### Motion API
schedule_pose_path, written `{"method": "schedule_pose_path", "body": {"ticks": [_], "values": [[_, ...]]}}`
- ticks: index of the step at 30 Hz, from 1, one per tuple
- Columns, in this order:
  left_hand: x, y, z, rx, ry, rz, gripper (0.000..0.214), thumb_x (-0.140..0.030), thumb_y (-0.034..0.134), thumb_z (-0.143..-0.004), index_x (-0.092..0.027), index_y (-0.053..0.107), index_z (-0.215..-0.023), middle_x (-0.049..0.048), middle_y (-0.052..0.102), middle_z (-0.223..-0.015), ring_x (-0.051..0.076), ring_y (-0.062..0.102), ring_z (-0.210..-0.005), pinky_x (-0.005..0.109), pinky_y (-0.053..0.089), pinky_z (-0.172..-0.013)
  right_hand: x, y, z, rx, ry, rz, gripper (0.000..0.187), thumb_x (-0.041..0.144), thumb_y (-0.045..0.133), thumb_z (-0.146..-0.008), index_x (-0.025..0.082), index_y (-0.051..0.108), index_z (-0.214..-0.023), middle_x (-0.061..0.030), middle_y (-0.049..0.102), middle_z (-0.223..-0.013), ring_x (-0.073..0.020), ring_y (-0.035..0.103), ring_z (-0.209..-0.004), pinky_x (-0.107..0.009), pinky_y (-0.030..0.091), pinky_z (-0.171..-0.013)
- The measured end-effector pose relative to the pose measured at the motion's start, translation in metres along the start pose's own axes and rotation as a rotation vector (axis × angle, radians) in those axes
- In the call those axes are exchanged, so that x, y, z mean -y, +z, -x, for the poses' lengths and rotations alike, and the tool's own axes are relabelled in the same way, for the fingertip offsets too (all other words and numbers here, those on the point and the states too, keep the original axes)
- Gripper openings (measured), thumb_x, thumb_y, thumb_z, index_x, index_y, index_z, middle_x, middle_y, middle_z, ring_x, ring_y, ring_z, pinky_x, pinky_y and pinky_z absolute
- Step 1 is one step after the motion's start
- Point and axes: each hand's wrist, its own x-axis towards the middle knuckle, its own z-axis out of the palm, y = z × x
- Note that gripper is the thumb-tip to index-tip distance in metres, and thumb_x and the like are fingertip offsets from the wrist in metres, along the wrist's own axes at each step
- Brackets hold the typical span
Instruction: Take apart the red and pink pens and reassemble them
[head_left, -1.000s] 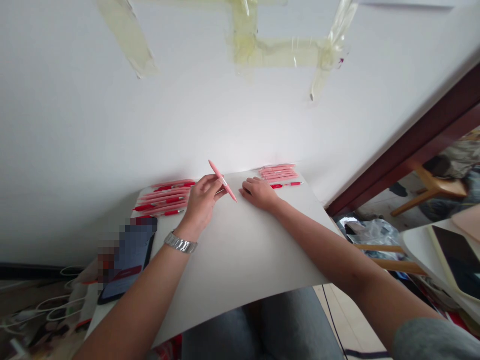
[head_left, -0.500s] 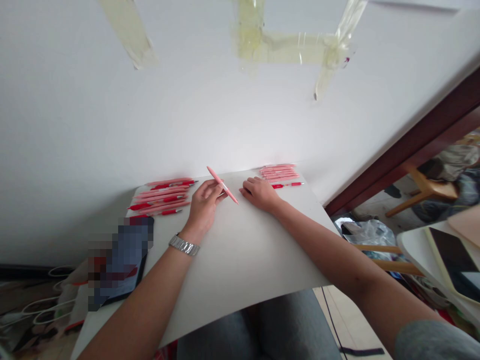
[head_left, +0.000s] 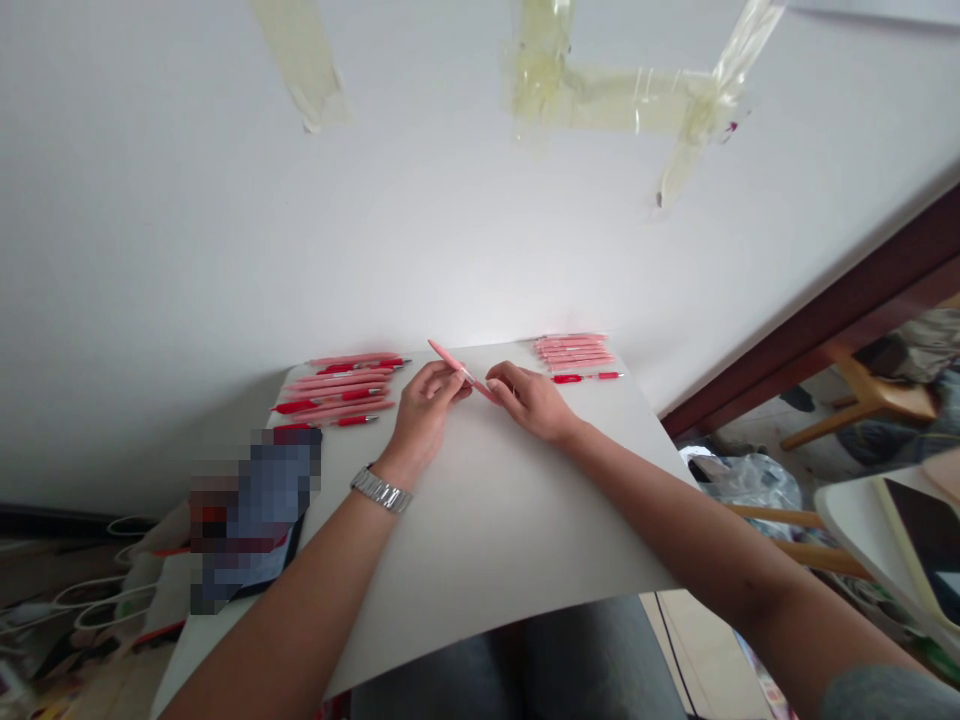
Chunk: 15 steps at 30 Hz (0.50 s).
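A pink pen (head_left: 446, 354) is held slantwise above the table, its upper end pointing up and left. My left hand (head_left: 424, 418), with a metal-band watch on the wrist, is closed around the pen's middle in a pinch. At the pen's lower right end, my right hand (head_left: 536, 404) has its thumb and forefinger closed on it; the tip is hidden by the fingers. Left of my hands lie several pink and red pens (head_left: 341, 382). Beyond my right hand is a neat row of pink pens (head_left: 574, 352), with a red pen (head_left: 568, 379) in front.
The white table (head_left: 480, 540) stands against a white wall (head_left: 420, 220) bearing yellowed tape. A dark tablet-like device (head_left: 274, 500), partly blurred out, lies at the left edge. To the right are a wooden chair (head_left: 862, 400) and a plastic bag (head_left: 757, 480).
My right hand has lifted off the table and taken hold of the pen's lower end. My left hand still grips the pen. The whole view has shifted slightly.
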Motion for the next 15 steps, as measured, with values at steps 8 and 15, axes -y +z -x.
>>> {"method": "schedule_pose_path", "body": {"ticks": [8,15], "values": [[0.004,-0.004,0.000,0.063,0.031,-0.060,0.028,-0.043,0.089,-0.084,-0.023,0.076,-0.099,0.0049,0.077,-0.101,0.020,0.072,-0.099,0.035,0.057,-0.095,-0.009,0.015,0.003,-0.002,0.010,-0.186,0.038,0.052,0.057,-0.106,0.023,0.065,-0.129,-0.0015,0.077,-0.092,-0.0145,0.066,-0.075,-0.026,0.050,-0.075],[0.003,-0.006,-0.002,-0.008,0.017,-0.026,0.027,-0.046,0.086,-0.087,-0.024,0.079,-0.100,0.0059,0.076,-0.106,0.018,0.070,-0.096,0.035,0.058,-0.094,-0.007,0.012,0.001,0.021,0.008,-0.243,0.033,0.048,0.056,-0.106,0.021,0.071,-0.117,-0.0005,0.076,-0.084,-0.0133,0.063,-0.070,-0.026,0.047,-0.071]]}}
